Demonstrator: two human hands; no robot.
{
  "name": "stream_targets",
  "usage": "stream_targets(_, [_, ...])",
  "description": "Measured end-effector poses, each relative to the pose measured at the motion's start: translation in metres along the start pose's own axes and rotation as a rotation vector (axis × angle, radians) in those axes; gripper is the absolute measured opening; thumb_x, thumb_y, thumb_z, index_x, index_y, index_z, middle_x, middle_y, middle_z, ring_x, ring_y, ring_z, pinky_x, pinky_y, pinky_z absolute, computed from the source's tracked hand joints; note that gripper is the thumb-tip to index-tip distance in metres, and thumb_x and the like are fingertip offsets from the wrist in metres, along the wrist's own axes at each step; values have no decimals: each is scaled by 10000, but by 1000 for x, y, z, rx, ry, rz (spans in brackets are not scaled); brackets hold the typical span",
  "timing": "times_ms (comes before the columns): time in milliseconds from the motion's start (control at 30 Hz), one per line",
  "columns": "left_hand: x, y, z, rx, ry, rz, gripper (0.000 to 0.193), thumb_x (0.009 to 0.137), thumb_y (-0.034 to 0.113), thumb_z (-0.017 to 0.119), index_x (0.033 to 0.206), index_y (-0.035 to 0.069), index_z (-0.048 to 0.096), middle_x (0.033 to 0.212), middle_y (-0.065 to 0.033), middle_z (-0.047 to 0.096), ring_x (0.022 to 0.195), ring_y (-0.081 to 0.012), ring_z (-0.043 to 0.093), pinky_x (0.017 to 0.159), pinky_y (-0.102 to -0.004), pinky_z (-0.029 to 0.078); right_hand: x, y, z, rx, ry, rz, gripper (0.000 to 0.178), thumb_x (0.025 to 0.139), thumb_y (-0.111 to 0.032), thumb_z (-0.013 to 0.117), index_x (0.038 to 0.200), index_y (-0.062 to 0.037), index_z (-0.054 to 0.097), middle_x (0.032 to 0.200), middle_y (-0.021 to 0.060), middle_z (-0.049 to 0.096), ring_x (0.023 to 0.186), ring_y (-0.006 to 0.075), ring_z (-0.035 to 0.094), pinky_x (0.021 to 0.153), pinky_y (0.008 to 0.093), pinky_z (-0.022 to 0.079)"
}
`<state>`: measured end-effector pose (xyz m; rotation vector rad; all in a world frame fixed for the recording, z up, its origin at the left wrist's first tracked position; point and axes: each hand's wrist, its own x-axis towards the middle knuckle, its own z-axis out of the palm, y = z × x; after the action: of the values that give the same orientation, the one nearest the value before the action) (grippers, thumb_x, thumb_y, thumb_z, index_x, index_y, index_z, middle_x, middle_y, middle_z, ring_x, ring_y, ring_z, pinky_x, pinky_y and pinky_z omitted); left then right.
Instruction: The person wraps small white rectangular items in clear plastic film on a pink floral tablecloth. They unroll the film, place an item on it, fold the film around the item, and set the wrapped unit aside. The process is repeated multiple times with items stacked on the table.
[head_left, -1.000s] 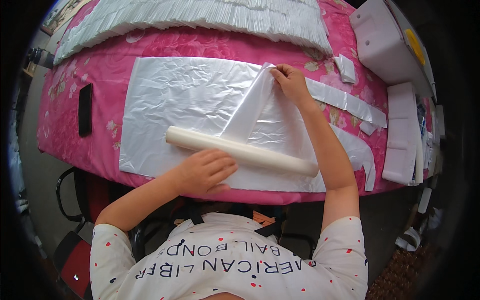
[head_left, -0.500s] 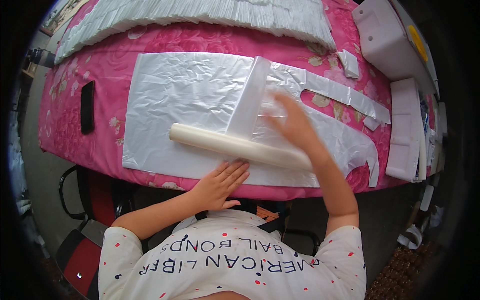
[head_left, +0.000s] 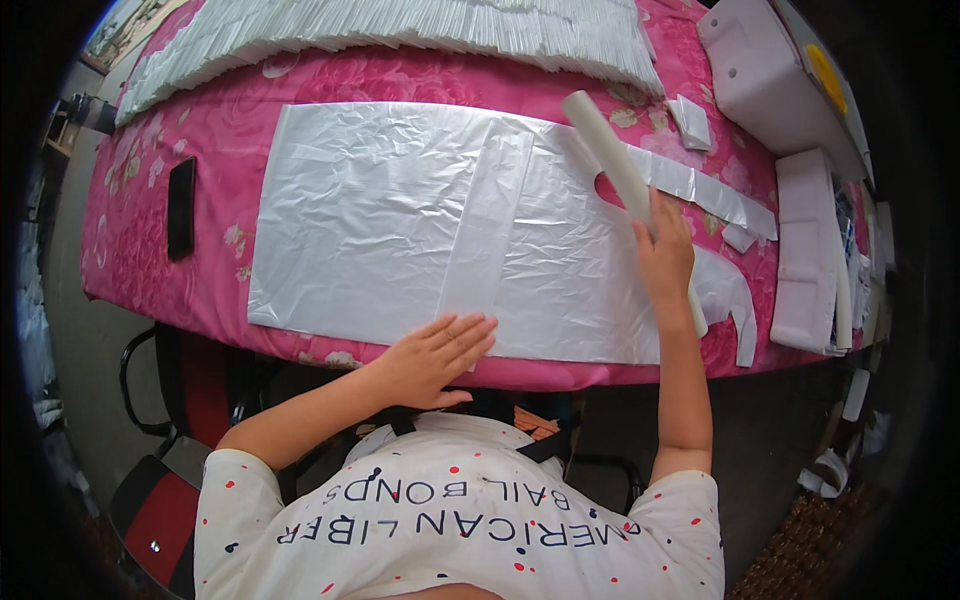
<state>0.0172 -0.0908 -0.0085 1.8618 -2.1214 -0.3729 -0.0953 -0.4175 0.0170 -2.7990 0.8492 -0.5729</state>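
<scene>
A shiny white plastic apron [head_left: 350, 210] lies spread across the table, with a cut-out and narrow straps at its right end. Across its middle runs a flat, narrow plastic band [head_left: 485, 215], reaching down toward my left hand [head_left: 438, 358]. That hand rests flat on the apron's near edge, its fingers stretched out. My right hand [head_left: 668, 255] grips a long off-white tube [head_left: 606, 145] about midway. The tube slants over the right part of the apron, crossing the cut-out; its near end shows past my wrist.
A pink flowered cloth [head_left: 130, 230] covers the table. A black phone [head_left: 180, 208] lies at left. Long rows of folded white plastic [head_left: 400, 25] line the far side. White foam boxes [head_left: 805, 255] stand at right, near small folded pieces [head_left: 690, 122]. Red-black chairs [head_left: 155, 520] are at lower left.
The tube has gone from lying across the apron's middle to slanting over its right part, now in my right hand. The raised band now lies flat. My left hand has stayed nearly still.
</scene>
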Motion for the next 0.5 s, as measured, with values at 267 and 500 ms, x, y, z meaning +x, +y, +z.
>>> stream_targets(267, [-2, 22, 19, 133, -60, -121, 638, 786, 283, 512, 1331, -2, 345, 1410, -140, 316, 1330, -256, 254, 1088, -413, 179, -70, -111, -2, 362, -251, -476, 551, 583, -18, 700, 1115, -65, 567, 1052, 99, 599, 973, 284, 545, 840, 377, 434])
stream_targets(500, [-8, 32, 31, 325, -55, -107, 535, 851, 195, 385, 1355, 25, 325, 1438, -117, 281, 1344, -243, 237, 1088, -397, 176, -9, -107, 34, 330, -121, -471, 505, 627, -30, 665, 1120, -81, 569, 1046, 86, 594, 966, 284, 534, 855, 384, 413])
